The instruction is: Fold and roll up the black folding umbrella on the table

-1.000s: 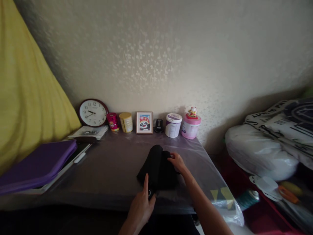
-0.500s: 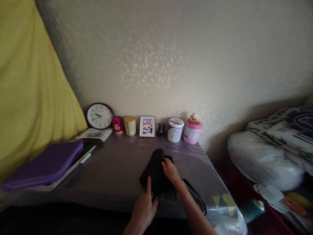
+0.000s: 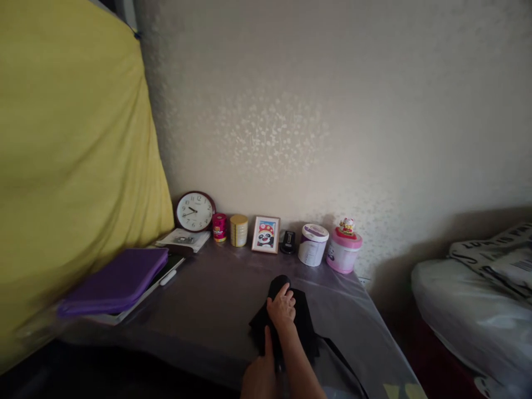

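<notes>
A black folding umbrella [image 3: 304, 318], its canopy cloth loose and bunched, lies near the front of the table. My left hand [image 3: 261, 372] is at its near end, index finger stretched along the cloth and the other fingers closed around the handle area, which is mostly hidden. Over the upper part of the rolled cloth, my right hand [image 3: 283, 308] is closed with its fingers curled round the fabric. My right forearm crosses in front of the near part. A thin black strap [image 3: 343, 360] trails from the cloth toward the lower right.
Along the wall stand a clock [image 3: 195, 211], a pink can [image 3: 219, 227], a yellow-lidded can [image 3: 239, 230], a panda picture [image 3: 266, 235], a black device [image 3: 288, 242] and two tubs [image 3: 313, 246]. A purple folder [image 3: 120, 280] lies left. White bags [image 3: 469, 299] are beyond the right edge.
My right hand has moved from the cloth's right side onto the top of the roll. The cloth now spreads more to the right. The camera view has shifted, so things appear lower and further right.
</notes>
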Tool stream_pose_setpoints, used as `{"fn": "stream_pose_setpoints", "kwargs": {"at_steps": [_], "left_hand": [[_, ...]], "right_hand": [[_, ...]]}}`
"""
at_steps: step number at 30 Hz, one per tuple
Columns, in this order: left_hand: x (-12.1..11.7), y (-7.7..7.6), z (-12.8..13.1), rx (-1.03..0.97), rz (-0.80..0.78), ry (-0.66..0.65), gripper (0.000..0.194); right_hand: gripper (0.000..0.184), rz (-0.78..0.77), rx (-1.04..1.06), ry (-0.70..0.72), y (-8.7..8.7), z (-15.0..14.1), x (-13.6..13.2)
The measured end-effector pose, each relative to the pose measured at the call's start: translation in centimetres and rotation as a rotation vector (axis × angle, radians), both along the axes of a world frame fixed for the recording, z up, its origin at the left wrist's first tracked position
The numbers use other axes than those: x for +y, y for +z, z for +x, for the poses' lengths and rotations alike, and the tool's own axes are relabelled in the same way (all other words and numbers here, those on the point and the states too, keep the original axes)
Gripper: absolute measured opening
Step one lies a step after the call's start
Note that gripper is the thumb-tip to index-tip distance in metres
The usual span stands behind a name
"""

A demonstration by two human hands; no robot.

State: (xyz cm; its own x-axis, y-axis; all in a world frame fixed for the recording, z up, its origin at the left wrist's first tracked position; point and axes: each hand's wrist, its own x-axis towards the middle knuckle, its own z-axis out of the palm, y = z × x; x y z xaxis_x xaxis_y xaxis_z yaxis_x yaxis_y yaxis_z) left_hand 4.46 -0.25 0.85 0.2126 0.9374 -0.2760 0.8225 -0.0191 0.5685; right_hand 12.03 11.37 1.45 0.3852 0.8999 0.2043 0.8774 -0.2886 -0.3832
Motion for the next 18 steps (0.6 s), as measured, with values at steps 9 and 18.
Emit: {"fn": "stream_pose_setpoints", "kwargs": {"at_steps": [9, 18], "left_hand": [[-0.1, -1.3, -2.2, -0.637, 0.007, -0.011, 0.081], [-0.4, 0.0, 0.4, -0.049, -0.059, 0.023, 0.059]], "right_hand": [[0.067, 0.022, 0.024, 0.005, -0.5, 0.6, 0.1], [0.074, -0.044, 0.216, -0.045, 0.8, 1.5, -1.0]]}}
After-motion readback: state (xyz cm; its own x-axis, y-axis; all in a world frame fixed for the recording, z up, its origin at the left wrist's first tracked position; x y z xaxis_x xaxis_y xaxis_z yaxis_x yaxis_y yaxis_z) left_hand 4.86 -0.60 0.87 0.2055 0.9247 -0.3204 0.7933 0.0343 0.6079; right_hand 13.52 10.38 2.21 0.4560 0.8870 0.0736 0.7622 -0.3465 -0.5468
